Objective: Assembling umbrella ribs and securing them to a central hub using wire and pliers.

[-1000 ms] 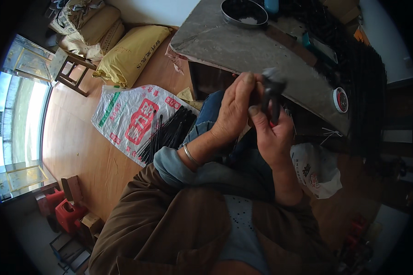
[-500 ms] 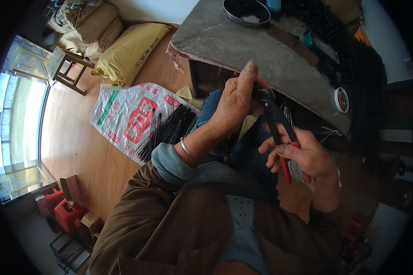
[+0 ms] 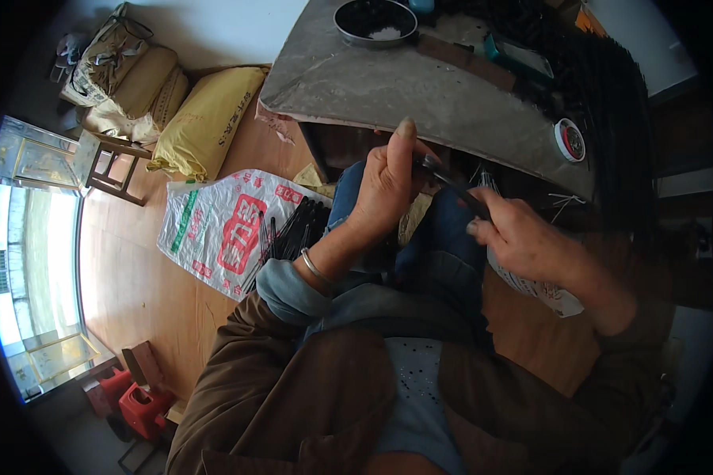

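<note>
Beside the grey table, our right hand has its fingers clamped around black pliers, whose head is at the curled fingers of our left hand; we cannot tell whether those grip anything. Farther out, we see thin black rods lying on a white sack, left of our knees.

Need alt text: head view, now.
A person's right hand grips dark metal pliers, their tip at the thumb-up left hand, before a grey-topped table. Thin black rods lie on a white, red-printed plastic sack.
</note>
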Motion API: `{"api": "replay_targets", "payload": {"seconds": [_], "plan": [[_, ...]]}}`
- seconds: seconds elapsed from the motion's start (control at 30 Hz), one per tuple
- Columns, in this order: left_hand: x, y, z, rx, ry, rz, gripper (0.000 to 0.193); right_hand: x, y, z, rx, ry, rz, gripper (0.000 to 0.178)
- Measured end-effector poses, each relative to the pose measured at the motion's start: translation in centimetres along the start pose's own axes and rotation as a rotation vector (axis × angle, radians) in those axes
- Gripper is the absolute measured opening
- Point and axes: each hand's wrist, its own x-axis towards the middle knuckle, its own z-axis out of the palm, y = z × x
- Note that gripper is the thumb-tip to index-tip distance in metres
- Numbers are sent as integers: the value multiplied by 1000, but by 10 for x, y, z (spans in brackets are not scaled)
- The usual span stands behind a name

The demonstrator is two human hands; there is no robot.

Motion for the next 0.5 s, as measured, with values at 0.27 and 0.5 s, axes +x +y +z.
{"api": "replay_targets", "payload": {"seconds": [0.27,0.5], "plan": [[-3,2,6,-138,-79,-75,63,-6,-20,-34,419,-318,399,30],[4,4,12,-180,-90,-54,61,-8,-18,-48,447,-375,407,29]]}}
